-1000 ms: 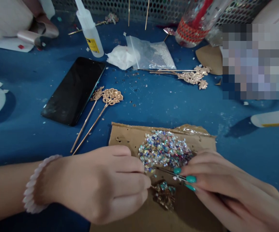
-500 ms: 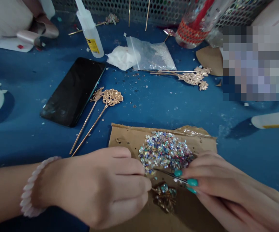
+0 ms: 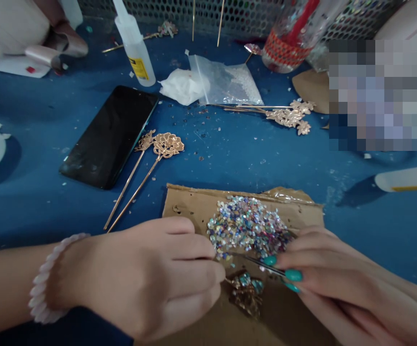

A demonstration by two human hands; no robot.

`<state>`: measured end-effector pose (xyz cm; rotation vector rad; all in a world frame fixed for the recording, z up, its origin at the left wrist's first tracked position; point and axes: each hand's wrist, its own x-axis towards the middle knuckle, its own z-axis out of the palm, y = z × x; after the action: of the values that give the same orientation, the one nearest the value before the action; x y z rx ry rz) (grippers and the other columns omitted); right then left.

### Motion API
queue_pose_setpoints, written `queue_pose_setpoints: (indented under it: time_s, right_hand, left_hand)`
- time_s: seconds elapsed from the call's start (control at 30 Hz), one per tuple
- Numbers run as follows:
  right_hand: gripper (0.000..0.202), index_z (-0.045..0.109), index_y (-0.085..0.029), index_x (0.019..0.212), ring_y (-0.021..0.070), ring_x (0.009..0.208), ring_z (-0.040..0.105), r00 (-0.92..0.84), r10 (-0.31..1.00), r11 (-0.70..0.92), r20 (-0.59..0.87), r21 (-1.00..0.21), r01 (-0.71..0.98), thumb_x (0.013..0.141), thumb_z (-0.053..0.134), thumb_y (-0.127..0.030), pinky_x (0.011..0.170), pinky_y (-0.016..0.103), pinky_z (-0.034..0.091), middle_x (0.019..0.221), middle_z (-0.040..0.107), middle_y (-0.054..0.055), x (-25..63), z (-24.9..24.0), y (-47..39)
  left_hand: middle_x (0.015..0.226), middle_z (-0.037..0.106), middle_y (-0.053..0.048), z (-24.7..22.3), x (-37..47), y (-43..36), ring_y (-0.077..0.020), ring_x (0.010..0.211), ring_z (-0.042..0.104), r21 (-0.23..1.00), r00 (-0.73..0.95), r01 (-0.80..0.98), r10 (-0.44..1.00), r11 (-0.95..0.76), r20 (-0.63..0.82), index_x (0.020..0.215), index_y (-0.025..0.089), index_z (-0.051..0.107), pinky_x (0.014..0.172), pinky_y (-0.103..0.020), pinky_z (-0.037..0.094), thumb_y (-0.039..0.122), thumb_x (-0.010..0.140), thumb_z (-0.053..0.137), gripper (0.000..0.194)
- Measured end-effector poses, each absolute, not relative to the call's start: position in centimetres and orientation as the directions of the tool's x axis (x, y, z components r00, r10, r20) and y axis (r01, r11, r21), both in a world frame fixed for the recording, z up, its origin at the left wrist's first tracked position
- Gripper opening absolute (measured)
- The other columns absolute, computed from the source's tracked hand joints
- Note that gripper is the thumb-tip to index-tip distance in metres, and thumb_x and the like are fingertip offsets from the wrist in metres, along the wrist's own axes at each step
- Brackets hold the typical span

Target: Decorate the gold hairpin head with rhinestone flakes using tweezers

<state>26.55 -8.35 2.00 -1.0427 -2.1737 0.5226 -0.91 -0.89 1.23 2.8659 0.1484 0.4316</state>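
Note:
My left hand [image 3: 150, 278], with a pale beaded bracelet [image 3: 45, 278] at its wrist, is closed round the thin stem of a gold hairpin ornament [image 3: 246, 295] set with teal stones. Dark tweezers [image 3: 266, 267] are pinched in my right hand [image 3: 341, 283], which has teal nails. Their tip lies at the lower edge of a heap of small shiny multicoloured stones [image 3: 247, 223]. Heap and ornament are over a piece of brown cardboard [image 3: 190, 199]; whether the tips grip a stone is too small to tell.
On the blue table [image 3: 208, 168] lie a black phone [image 3: 110, 137], two gold hairpins [image 3: 167, 145], more gold hairpins [image 3: 287, 115], a plastic bag [image 3: 230, 81] and a white tissue [image 3: 183, 86]. A glue bottle [image 3: 136, 53] and a jar [image 3: 287, 48] stand behind; another bottle [image 3: 410, 179] lies right.
My right hand and the tweezers have shifted slightly to the right. The left hand and the ornament have hardly moved.

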Motion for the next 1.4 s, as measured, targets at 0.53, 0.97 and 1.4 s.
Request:
queue_pose_setpoints:
  time_s: [0.53,0.97,1.4]
  right_hand:
    - [0.031,0.06,-0.015,0.094,0.0036,0.095,0.069,-0.469,0.787,0.613,0.401,-0.602,0.512,0.077,0.053,0.01,0.108,0.015,0.051,0.096,0.074,-0.001,26.8,2.1,-8.9]
    - [0.031,0.063,-0.017,0.092,0.0049,0.091,0.072,-0.397,0.817,0.576,0.418,-0.633,0.517,0.076,0.055,0.009,0.106,0.017,0.053,0.096,0.076,-0.003,26.8,1.4,-9.3]
    - [0.032,0.064,-0.016,0.095,0.0072,0.101,0.068,-0.42,0.821,0.566,0.387,-0.647,0.511,0.076,0.057,0.009,0.111,0.021,0.051,0.104,0.074,-0.001,27.3,0.9,-9.9]
  left_hand:
    - [0.101,0.076,0.002,0.6,-1.1,-0.3,-0.0126,0.085,0.062,0.306,0.939,0.007,0.112,-0.952,0.326,0.099,0.016,0.071,0.073,-0.034,0.045,0.018,0.106,0.042,0.029]
    - [0.101,0.074,0.004,0.7,-1.2,-0.4,-0.0149,0.083,0.058,0.219,0.949,0.059,0.122,-0.974,0.289,0.098,0.017,0.069,0.074,-0.037,0.043,0.015,0.105,0.037,0.033]
    - [0.1,0.075,0.004,0.7,-1.2,-0.2,-0.0138,0.082,0.059,0.261,0.954,0.034,0.11,-0.965,0.28,0.099,0.017,0.07,0.073,-0.038,0.042,0.016,0.105,0.039,0.032]
